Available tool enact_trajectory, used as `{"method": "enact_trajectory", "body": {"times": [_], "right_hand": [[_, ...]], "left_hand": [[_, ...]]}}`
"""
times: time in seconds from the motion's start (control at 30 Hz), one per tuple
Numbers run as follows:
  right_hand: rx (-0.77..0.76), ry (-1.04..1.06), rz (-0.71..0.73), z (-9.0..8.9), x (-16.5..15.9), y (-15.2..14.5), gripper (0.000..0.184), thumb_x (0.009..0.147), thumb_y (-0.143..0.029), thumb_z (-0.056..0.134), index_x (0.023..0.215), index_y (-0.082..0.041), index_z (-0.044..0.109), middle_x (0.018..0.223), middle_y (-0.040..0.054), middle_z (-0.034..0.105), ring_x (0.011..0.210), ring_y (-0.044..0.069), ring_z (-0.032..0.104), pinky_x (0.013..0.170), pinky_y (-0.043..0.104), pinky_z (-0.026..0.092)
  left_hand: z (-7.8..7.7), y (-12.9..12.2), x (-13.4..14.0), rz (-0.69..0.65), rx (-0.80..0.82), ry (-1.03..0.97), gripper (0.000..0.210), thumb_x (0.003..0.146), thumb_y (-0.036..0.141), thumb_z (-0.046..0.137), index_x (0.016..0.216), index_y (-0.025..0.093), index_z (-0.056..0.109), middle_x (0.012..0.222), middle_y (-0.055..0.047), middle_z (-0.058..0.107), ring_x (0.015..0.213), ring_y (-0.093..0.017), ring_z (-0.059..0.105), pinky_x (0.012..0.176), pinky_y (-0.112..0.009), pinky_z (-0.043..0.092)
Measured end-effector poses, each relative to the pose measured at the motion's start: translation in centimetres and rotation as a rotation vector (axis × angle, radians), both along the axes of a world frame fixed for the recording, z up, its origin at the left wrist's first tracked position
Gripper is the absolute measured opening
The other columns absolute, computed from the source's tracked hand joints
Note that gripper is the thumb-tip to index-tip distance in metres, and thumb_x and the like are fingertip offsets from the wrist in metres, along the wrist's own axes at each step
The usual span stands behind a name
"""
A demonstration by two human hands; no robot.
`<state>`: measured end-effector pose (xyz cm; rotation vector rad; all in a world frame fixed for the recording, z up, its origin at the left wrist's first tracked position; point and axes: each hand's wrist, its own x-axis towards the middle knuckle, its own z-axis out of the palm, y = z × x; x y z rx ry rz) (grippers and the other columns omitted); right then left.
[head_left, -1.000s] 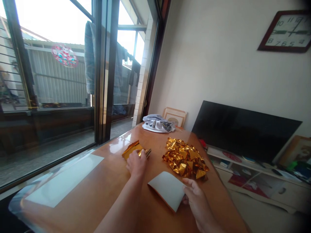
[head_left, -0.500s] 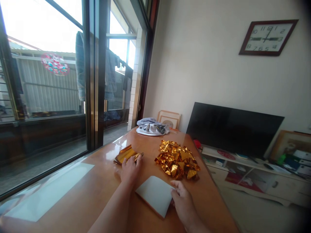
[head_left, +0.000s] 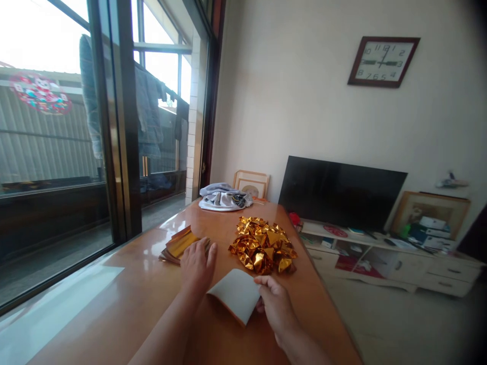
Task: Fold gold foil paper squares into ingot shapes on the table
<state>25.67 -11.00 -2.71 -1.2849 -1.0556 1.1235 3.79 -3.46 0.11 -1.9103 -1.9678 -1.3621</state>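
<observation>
My right hand (head_left: 277, 304) pinches the right edge of a sheet of foil paper (head_left: 234, 296). Its pale back faces up, and it bends over with a thin orange-gold edge along its lower side. My left hand (head_left: 198, 264) lies flat, fingers stretched out, at the right end of a stack of gold foil paper (head_left: 179, 244), covering part of it. Beyond my right hand is a heap of folded gold foil pieces (head_left: 262, 246), touched by neither hand.
A brown glossy table (head_left: 152, 299) carries all of this. Crumpled grey and white cloth (head_left: 224, 197) lies at its far end, before wooden frames (head_left: 251, 183). A pale strip (head_left: 76, 304) runs along the left side. Right of the table stand a television (head_left: 342, 195) and a low cabinet (head_left: 414, 268).
My view has turned to the right. My left hand has drawn back a little across the stack. The sheet in my right hand is now lifted and more curved.
</observation>
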Motion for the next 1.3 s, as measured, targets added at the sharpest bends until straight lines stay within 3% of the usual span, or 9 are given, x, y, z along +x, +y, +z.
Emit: {"method": "enact_trajectory", "body": {"times": [0.13, 0.23, 0.33, 0.43, 0.6, 0.8, 0.97, 1.1, 1.3], "right_hand": [[-0.031, 0.071, -0.021, 0.4, 0.0, 0.2, 0.025, 0.079, -0.033, 0.061, 0.096, -0.016, 0.068, 0.072, 0.0031, 0.066, 0.06, 0.014, 0.056, 0.055, 0.023, 0.043], [-0.017, 0.15, -0.007, 0.5, -0.1, 0.2, 0.022, 0.077, -0.031, 0.063, 0.092, -0.016, 0.068, 0.074, 0.0039, 0.068, 0.062, 0.014, 0.058, 0.055, 0.023, 0.043], [0.014, 0.213, 0.021, 0.5, -0.2, 0.2, 0.02, 0.075, -0.03, 0.064, 0.089, -0.016, 0.067, 0.078, 0.0044, 0.069, 0.065, 0.015, 0.061, 0.058, 0.024, 0.045], [-0.023, 0.204, 0.037, 0.5, -0.1, 0.2, 0.022, 0.076, -0.033, 0.064, 0.091, -0.017, 0.067, 0.079, 0.0051, 0.071, 0.066, 0.016, 0.063, 0.059, 0.025, 0.047], [-0.079, 0.196, 0.055, 1.1, -0.2, 0.2, 0.024, 0.076, -0.03, 0.061, 0.094, -0.016, 0.067, 0.078, 0.0064, 0.073, 0.064, 0.016, 0.065, 0.059, 0.024, 0.048], [-0.066, 0.11, 0.119, 1.5, -0.2, 0.3, 0.024, 0.078, -0.028, 0.054, 0.094, -0.015, 0.067, 0.073, 0.004, 0.071, 0.062, 0.014, 0.066, 0.057, 0.021, 0.046], [-0.08, -0.353, 0.153, 1.4, 0.5, 0.5, 0.02, 0.083, -0.03, 0.051, 0.079, -0.017, 0.066, 0.058, 0.0, 0.062, 0.049, 0.012, 0.055, 0.048, 0.022, 0.034], [0.126, -0.869, 0.074, 2.3, 1.6, -0.2, 0.015, 0.08, -0.024, 0.057, 0.073, -0.019, 0.069, 0.072, 0.0026, 0.07, 0.069, 0.016, 0.062, 0.06, 0.025, 0.035], [0.257, -1.039, 0.305, 3.8, 2.1, -1.7, 0.02, 0.072, -0.026, 0.067, 0.09, -0.025, 0.074, 0.102, 0.0042, 0.07, 0.099, 0.022, 0.061, 0.079, 0.027, 0.041]], "left_hand": [[1.0, -2.9, 2.9, -0.394, 0.064, 0.052, 0.035, 0.098, 0.05, 0.047, 0.114, 0.023, 0.061, 0.111, -0.009, 0.067, 0.107, -0.027, 0.06, 0.093, -0.039, 0.045], [1.6, -5.3, 4.8, -0.688, -0.063, 0.132, 0.036, 0.09, 0.055, 0.06, 0.11, 0.025, 0.061, 0.107, -0.005, 0.066, 0.101, -0.025, 0.06, 0.087, -0.035, 0.046], [1.8, -6.6, 5.9, -0.812, -0.211, 0.202, 0.051, 0.072, 0.055, 0.079, 0.109, 0.025, 0.06, 0.109, -0.004, 0.064, 0.1, -0.025, 0.059, 0.085, -0.035, 0.045], [1.9, -6.8, 6.1, -0.794, -0.331, 0.269, 0.054, 0.061, 0.042, 0.087, 0.104, 0.024, 0.059, 0.112, -0.004, 0.062, 0.102, -0.027, 0.056, 0.085, -0.034, 0.044], [1.9, -6.5, 5.8, -0.737, -0.349, 0.344, 0.022, 0.072, 0.021, 0.066, 0.093, 0.022, 0.057, 0.108, -0.005, 0.061, 0.1, -0.024, 0.054, 0.084, -0.033, 0.041], [2.4, -6.3, 6.0, -0.71, -0.417, 0.36, 0.003, 0.078, 0.02, 0.055, 0.081, 0.022, 0.055, 0.098, -0.005, 0.064, 0.09, -0.023, 0.055, 0.077, -0.033, 0.039], [1.0, -5.4, 5.8, -0.726, -0.466, 0.391, 0.008, 0.078, 0.017, 0.051, 0.076, 0.022, 0.056, 0.09, -0.004, 0.064, 0.083, -0.021, 0.055, 0.07, -0.03, 0.037], [0.0, -5.0, 5.3, -0.724, -0.499, 0.402, 0.011, 0.079, 0.015, 0.049, 0.076, 0.022, 0.058, 0.088, -0.003, 0.064, 0.08, -0.019, 0.056, 0.068, -0.028, 0.037], [-0.2, -4.7, 4.6, -0.728, -0.554, 0.388, 0.007, 0.076, 0.02, 0.053, 0.075, 0.021, 0.059, 0.089, -0.001, 0.065, 0.078, -0.018, 0.056, 0.064, -0.027, 0.035]]}}
